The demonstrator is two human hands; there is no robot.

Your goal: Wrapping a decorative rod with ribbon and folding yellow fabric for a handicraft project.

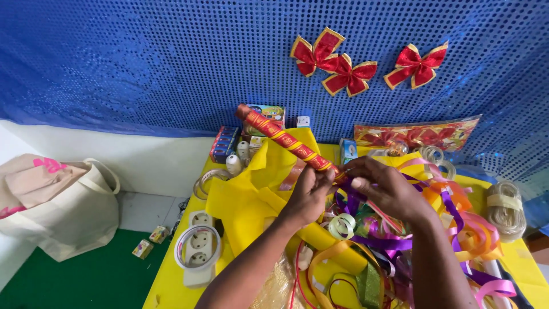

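Both hands meet at the near end of a red-and-gold wrapped stick (286, 139) slanting up over the yellow tabletop (171, 286), left hand (309, 197) fingers gripping it steady, right hand (386, 189) fingers pinching a purple ribbon (351, 201) there.

Red-gold wrapped stick (284, 139), tilted, near end pinched above ribbons.

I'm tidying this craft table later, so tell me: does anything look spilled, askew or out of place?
Yes. Loose ribbons sprawl tangled over the yellow table beside the right hand. A white power strip hangs over the left edge. Two small boxes lie on the green floor.
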